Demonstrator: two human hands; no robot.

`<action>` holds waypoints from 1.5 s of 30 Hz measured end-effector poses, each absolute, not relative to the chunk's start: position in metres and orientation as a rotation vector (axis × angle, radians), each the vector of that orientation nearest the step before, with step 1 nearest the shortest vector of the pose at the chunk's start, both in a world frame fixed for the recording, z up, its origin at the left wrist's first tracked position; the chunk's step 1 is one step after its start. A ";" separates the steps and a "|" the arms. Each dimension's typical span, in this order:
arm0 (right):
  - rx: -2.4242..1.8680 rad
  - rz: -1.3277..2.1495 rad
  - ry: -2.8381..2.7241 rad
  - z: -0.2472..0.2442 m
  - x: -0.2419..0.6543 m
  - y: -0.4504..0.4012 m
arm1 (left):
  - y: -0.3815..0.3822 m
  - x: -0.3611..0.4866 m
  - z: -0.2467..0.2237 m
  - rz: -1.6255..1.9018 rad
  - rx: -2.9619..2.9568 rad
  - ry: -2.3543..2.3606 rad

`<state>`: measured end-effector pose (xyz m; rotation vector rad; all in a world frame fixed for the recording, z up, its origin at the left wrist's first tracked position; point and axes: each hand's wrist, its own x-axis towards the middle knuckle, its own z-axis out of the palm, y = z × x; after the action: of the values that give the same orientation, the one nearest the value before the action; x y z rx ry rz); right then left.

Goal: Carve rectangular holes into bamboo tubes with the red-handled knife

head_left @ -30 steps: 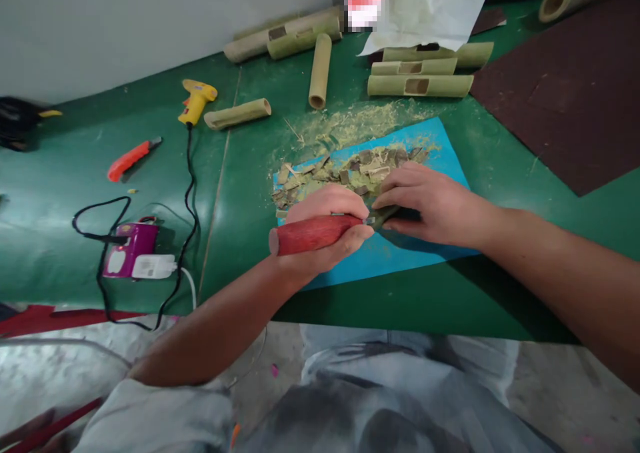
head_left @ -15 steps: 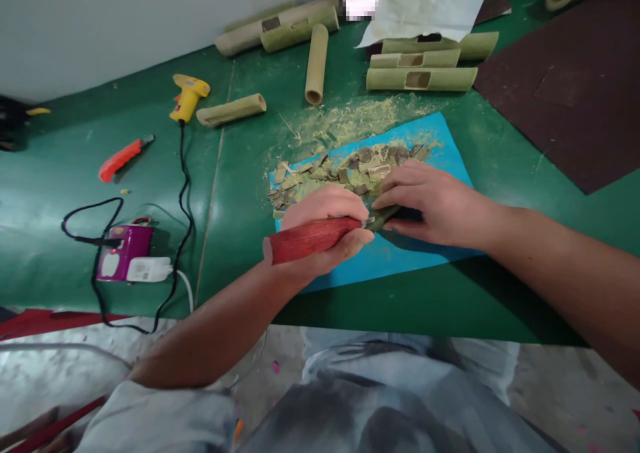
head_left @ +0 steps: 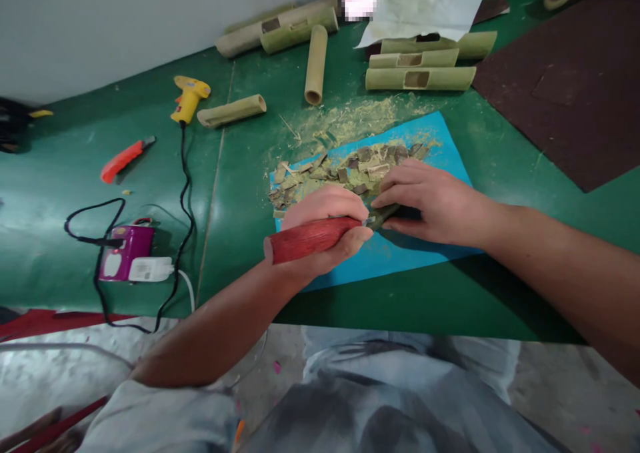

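Note:
My left hand (head_left: 325, 207) is closed round the thick red wooden handle of a carving tool (head_left: 310, 239). A bit of its metal shows past my fingertips; the rest of the blade is hidden. Against that metal lies a dark green bamboo piece (head_left: 384, 217), partly covered by my fingers. My right hand (head_left: 425, 196) grips this piece from the right, thumb below and fingers above. Both hands are over a blue sheet (head_left: 400, 256). Just beyond them, bamboo chips (head_left: 345, 173) and sawdust are heaped on the sheet.
Several bamboo tubes (head_left: 420, 78) lie at the back, some with cut openings. To the left are a yellow glue gun (head_left: 190, 99), an orange utility knife (head_left: 123, 161) and a purple power box (head_left: 127, 253) with cords. A dark brown board (head_left: 560, 99) lies right on the green table (head_left: 425, 306).
Hands, tool and bamboo piece hold nearly the same pose. The whole view has shifted very slightly.

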<state>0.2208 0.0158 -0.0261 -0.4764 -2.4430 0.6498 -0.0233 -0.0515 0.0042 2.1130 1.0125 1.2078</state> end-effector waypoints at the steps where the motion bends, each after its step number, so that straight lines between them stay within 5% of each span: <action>1: -0.474 0.642 -2.441 -0.026 0.221 0.016 | -0.052 -0.023 0.004 1.208 2.115 1.018; 45: -0.489 0.671 -2.466 -0.034 0.217 0.025 | -0.062 -0.013 -0.003 1.316 2.191 1.127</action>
<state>0.2171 0.0249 -0.0343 -0.4886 -2.4659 0.6715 -0.0133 -0.0620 -0.0026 2.1913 1.1273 1.3159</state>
